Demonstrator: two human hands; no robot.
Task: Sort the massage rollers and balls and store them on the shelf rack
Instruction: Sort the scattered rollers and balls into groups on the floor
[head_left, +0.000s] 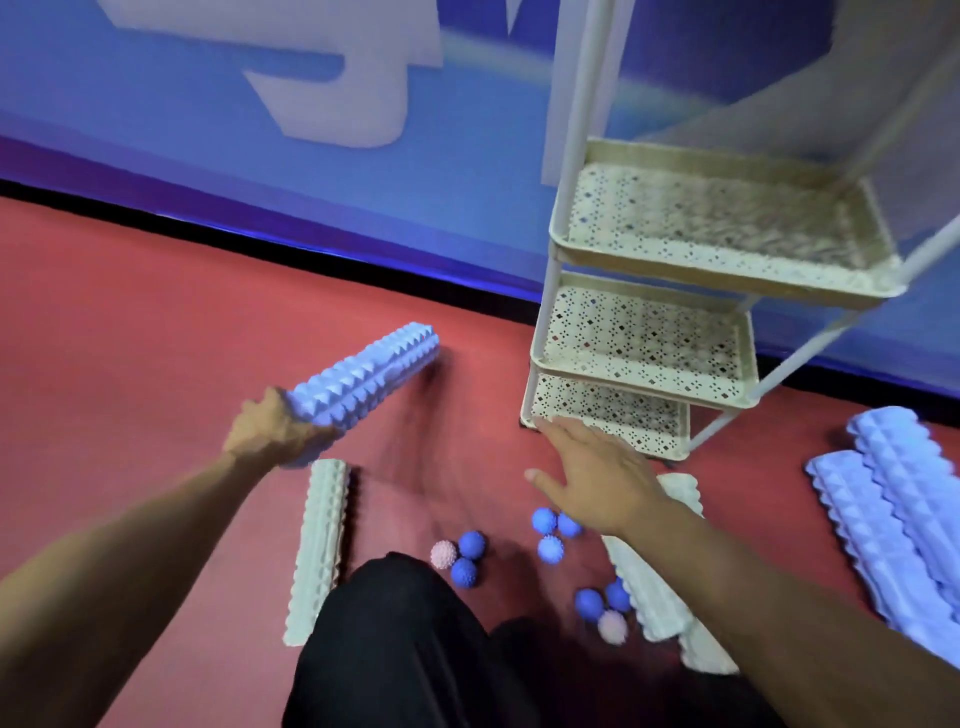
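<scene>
While your left hand (275, 431) was clamped around one end of a lavender spiked foam roller (363, 384), that roller projected up and away from you over the red floor (130, 338), well clear of the cream three-tier shelf rack (644, 343). Your right hand (597, 478) was spread flat, fingers apart and holding nothing, just in front of the rack's lowest tray (613, 410). All three perforated trays appeared bare, so the sorting was judged barely started. One pale green roller (319, 545) lay beside your left forearm, another (654, 597) lay partly under your right arm, and two more lavender rollers (883, 509) lay at the right edge. Blue spiked balls (470, 545) and two pink ones (443, 553) were scattered near your knees. Gripping the long roller at one end left the free end unsupported; it could strike a rack post or catch a tray rim during insertion, and the light rack might shift. Balls could roll if nudged by your knee or arm. Motion blur softened both hands, so finger contact on the roller could not be confirmed in detail. The rack's top was cut off, and the right-hand rollers ran out of view.
</scene>
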